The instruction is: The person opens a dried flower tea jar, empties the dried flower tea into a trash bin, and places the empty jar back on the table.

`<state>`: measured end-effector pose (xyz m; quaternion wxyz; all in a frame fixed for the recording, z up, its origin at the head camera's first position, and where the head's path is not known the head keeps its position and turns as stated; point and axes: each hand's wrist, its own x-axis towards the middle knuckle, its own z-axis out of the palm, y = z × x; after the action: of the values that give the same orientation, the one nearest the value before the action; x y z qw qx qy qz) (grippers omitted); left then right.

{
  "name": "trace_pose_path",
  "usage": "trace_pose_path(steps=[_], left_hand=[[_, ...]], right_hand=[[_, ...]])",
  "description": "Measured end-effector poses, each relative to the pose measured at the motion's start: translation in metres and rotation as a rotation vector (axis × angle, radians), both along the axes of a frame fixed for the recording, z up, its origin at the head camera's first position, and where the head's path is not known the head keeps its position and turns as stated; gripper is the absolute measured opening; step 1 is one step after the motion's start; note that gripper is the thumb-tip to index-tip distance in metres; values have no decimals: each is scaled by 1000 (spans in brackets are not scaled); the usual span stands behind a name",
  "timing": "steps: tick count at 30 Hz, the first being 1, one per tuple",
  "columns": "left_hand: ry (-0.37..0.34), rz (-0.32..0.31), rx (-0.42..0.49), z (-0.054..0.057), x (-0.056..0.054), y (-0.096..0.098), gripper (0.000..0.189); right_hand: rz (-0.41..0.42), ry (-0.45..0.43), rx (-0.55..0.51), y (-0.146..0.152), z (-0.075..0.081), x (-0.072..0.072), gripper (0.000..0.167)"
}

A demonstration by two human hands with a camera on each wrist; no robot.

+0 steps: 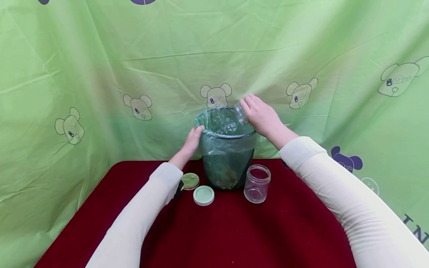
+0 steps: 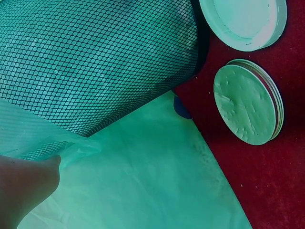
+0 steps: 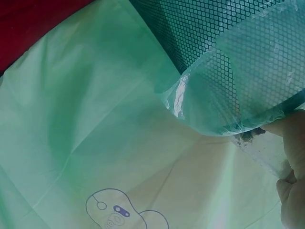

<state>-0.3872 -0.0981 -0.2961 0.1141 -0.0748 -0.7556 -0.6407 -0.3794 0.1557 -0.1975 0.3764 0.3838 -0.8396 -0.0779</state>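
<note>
A black mesh trash bin (image 1: 228, 167), lined with a thin clear plastic bag (image 1: 218, 144) folded over its rim, stands upright at the back of the table. My left hand (image 1: 192, 140) grips the bin's rim on the left side, over the bag; part of that hand (image 2: 28, 183) shows in the left wrist view. High on the right, my right hand (image 1: 263, 116) holds a clear glass jar (image 1: 240, 113) tilted, its mouth toward the bin's opening. Some dark bits show near the mouth of this jar (image 3: 264, 152) in the right wrist view.
A second glass jar (image 1: 257, 188) stands upright and uncapped, right of the bin. Two round lids, one pale (image 1: 203, 195) and one green-topped (image 1: 190, 180), lie to the front left. Dark red cloth (image 1: 214, 238) covers the table; a green printed curtain (image 1: 167, 67) hangs behind.
</note>
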Motion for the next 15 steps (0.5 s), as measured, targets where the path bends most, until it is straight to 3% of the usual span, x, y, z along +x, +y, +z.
trace_pose_path(steps=[15], left_hand=[[-10,3,-20,1,-3,-1,71]], right_hand=[[-7,25,70,-4,5,1,61]])
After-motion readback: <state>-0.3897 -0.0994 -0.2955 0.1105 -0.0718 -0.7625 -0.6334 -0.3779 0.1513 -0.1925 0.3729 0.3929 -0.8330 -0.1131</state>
